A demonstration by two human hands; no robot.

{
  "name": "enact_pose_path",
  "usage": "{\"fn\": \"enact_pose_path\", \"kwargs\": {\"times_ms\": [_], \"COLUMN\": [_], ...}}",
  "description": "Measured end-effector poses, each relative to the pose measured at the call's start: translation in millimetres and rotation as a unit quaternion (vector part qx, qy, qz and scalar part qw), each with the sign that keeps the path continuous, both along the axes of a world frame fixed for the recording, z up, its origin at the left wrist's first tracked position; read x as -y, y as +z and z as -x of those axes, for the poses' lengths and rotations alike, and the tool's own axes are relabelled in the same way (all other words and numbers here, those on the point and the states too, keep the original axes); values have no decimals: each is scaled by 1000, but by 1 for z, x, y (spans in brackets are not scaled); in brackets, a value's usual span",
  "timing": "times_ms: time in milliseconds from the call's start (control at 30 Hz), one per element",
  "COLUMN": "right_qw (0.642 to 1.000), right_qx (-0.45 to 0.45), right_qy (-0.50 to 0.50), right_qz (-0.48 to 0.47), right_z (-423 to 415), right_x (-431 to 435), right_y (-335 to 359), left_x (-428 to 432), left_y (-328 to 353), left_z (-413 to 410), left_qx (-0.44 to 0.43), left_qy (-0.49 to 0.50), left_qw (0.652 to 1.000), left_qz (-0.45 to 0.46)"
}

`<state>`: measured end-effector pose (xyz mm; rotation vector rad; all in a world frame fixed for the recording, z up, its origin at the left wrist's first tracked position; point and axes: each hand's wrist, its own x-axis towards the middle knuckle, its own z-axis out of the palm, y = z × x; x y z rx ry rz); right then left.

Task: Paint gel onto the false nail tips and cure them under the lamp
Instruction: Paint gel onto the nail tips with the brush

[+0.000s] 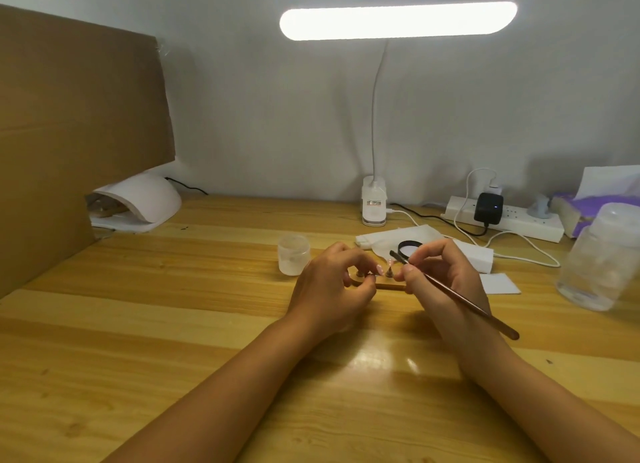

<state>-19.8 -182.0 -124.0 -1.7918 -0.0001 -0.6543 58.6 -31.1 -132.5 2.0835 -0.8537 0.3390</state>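
Right hand (440, 279) curls around a slim brown-handled brush (460, 299), pinching it between thumb and fingertips. The dark bristle end points far and left, just above a small pale pink false nail tip (390, 263). That tip stands on a peg on a narrow wooden strip holder (389, 286), which lies on the striped yellow wooden table (173, 306) between my hands.

My left hand (332, 282) has its fingers curled, with thumb and fingertips pinching the left end of the strip.

Just far and left of that hand sits a small translucent plastic jar (293, 254). At the far left, the white domed curing lamp (145, 202) sits partly behind a brown cardboard sheet (69, 133).

The white clip-on desk lamp (373, 202) at the far edge carries a small orange-and-white label, its print too small for me to read.

To the right are a black ring-shaped lid (409, 246) on white tissue, a white power strip (519, 225) and a clear plastic bottle (602, 258).
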Motion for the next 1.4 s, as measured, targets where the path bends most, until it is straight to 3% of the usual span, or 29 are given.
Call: {"fn": "enact_pose_path", "kwargs": {"times_ms": [400,767,1200,1400], "right_qw": [990,992,989,990], "right_qx": [-68,-105,-92,-101], "right_qy": [28,30,16,32], "right_qz": [-124,-67,-115,-94], "right_z": [-2,-5,-4,-2], "right_x": [7,7,8,4], "right_y": [0,-3,0,1], "left_x": [0,0,0,-1], "left_y": [0,-2,0,1], "left_z": [1,1,2,3], "left_qx": [3,16,18,29], "left_qy": [-32,-27,-14,-20], "left_qw": [999,999,1000,999], "left_qz": [3,-7,-8,-16]}}
